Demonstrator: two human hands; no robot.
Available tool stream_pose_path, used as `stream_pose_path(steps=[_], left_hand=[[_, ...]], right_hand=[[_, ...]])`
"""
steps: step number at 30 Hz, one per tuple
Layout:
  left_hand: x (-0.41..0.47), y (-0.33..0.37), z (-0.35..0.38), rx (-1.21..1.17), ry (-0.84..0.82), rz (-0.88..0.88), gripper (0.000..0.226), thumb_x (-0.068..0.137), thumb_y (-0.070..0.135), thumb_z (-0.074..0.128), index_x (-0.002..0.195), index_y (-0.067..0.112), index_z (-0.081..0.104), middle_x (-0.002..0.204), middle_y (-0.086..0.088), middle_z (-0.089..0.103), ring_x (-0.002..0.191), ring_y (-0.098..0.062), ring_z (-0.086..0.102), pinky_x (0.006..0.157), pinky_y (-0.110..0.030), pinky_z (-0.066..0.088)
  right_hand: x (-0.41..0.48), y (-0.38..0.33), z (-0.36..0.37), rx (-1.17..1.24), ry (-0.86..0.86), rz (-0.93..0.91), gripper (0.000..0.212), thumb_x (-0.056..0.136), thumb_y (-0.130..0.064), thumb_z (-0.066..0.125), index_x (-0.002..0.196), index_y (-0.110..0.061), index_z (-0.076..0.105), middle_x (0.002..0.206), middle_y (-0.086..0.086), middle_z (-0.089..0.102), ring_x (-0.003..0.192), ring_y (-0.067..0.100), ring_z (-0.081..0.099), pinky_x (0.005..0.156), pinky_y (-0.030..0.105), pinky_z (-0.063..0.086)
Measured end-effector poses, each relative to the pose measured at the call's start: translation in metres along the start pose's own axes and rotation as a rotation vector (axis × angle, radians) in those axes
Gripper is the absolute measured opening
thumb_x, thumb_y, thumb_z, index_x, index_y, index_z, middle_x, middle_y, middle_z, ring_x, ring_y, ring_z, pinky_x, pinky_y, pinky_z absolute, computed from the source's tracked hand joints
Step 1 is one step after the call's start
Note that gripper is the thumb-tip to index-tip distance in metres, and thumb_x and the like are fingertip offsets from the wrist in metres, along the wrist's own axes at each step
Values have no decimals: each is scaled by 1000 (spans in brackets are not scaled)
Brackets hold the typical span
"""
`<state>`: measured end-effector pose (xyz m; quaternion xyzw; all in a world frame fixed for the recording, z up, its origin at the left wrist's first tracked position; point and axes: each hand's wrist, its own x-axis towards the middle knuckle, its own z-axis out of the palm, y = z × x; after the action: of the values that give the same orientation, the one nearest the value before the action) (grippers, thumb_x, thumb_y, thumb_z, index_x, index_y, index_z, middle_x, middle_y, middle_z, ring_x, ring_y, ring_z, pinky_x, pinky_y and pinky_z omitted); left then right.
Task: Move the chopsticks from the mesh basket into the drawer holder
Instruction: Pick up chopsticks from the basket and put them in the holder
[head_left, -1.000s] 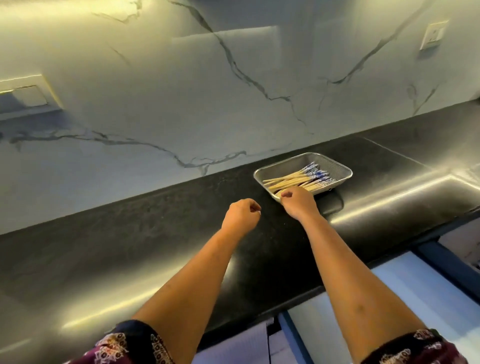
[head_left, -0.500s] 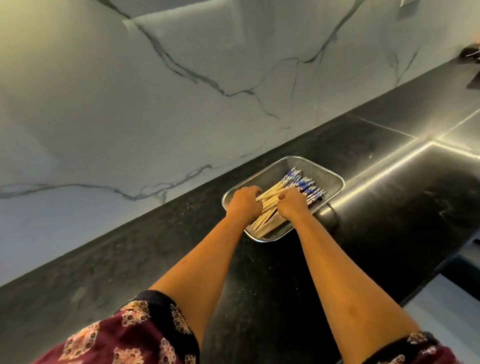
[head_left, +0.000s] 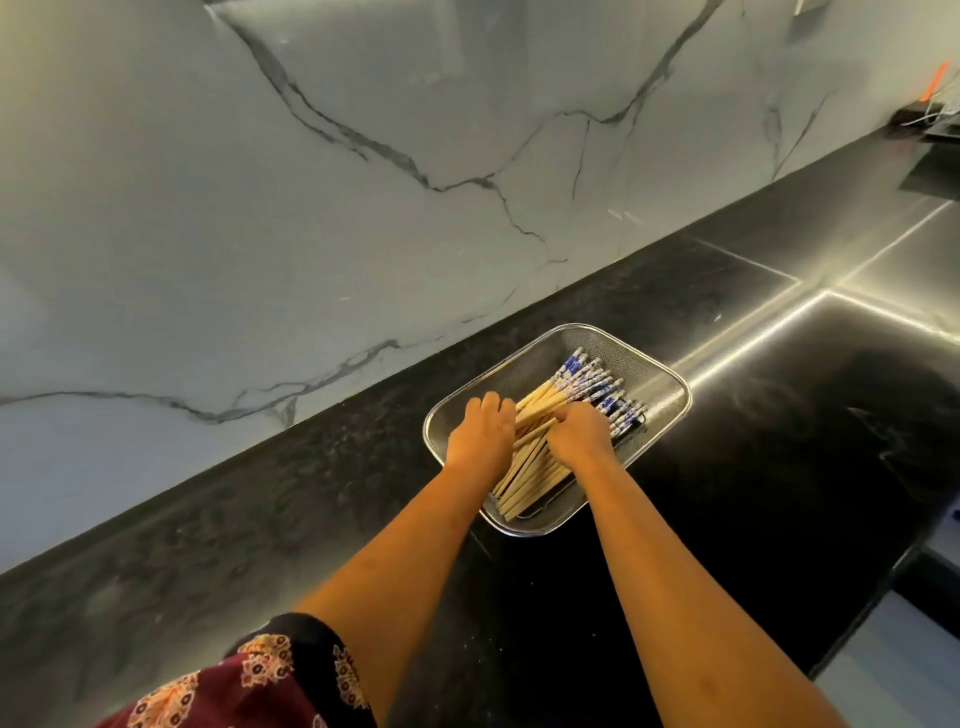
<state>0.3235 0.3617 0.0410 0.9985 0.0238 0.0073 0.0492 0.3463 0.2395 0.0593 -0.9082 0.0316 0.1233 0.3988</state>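
With no transfer completed, all chopsticks (head_left: 566, 415) lay in the mesh basket (head_left: 670, 384) near the countertop's (head_left: 311, 493) back edge, left hand (head_left: 480, 434) and right hand (head_left: 582, 431) curled around the bundle; drawer holder unseen.

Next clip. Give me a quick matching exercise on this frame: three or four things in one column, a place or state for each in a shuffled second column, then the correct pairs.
Things:
1. chopsticks
2. mesh basket
3. left hand
4. right hand

Places or states:
A. resting on the dark countertop, near the marble wall
B. on the side of the bundle nearer the wall, fingers curled at the sticks
C. lying bundled inside the basket, blue-patterned ends pointing away from the person
D. on the side of the bundle farther from the wall, closed over the sticks

Pairs: 1-C, 2-A, 3-B, 4-D
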Motion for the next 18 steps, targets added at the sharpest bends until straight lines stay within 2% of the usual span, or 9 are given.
stream_pose_path(steps=[3,5,8,10,13,15,18], left_hand=[[-1,0,0,65,44,-28,32,90,15,53,121,10,44,125,-11,43,111,-25,42,93,-37,43],[-1,0,-1,60,33,-47,29,91,14,51,119,10,44,123,-12,48,110,-26,47,95,-38,42],[1,-1,-10,-90,-17,-95,22,93,14,49,114,11,43,114,-13,56,99,-26,55,85,-38,45],[5,0,-18,-228,-93,-131,18,95,16,45,112,11,43,107,-13,58,88,-23,55,77,-36,46],[11,4,-30,-522,-244,-216,14,96,15,43,107,9,50,103,-13,59,79,-21,56,68,-32,49],[10,6,-37,-821,-347,-308,13,98,16,41,102,11,52,96,-7,61,65,-15,53,55,-24,45],[7,1,-42,-1053,-358,-394,13,98,14,39,102,13,51,95,-5,62,65,-13,55,54,-23,44]], right_hand=[[3,-1,5,9,20,-1,30,85,1,46,103,-1,70,105,17,69,100,31,63,88,38,54],[4,-1,6,42,39,19,30,86,1,46,104,-2,69,107,15,68,100,28,62,83,31,52],[6,-3,8,147,64,65,26,89,-3,47,110,-4,63,104,9,63,95,24,58,74,26,42],[9,-4,9,288,61,103,24,92,-11,48,111,-4,62,102,8,65,90,22,61,76,31,49],[10,-7,11,535,56,188,26,95,-18,47,115,-7,59,110,13,65,101,26,63,91,43,53],[10,-6,10,429,75,139,31,94,-14,47,124,-7,56,117,12,62,107,27,61,94,38,50],[8,-5,8,22,23,-57,29,94,-10,48,121,-10,59,118,11,63,108,26,58,85,30,44]])
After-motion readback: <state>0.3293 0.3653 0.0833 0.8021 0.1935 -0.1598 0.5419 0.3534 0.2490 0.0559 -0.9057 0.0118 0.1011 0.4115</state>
